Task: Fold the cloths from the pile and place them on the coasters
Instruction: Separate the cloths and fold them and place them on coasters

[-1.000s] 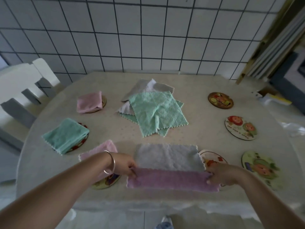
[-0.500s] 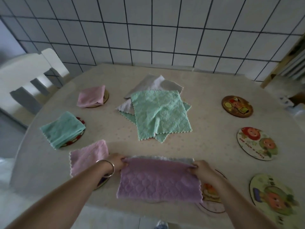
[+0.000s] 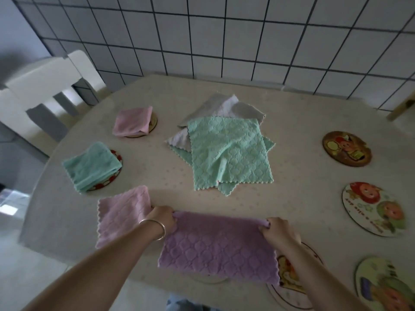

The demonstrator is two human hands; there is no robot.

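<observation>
At six o'clock, the left hand (image 3: 162,217) and right hand (image 3: 277,230) each pinch a far corner of a purple cloth (image 3: 221,244) in a closed grip, its near edge apparently hanging past the surface (image 3: 303,176). If either pinch loosens, the fold could skew or slip to the floor. The unfolded pile (image 3: 226,151) sits at twelve o'clock; a bare coaster (image 3: 347,148) at two. White tiled wall (image 3: 224,34) behind.
</observation>
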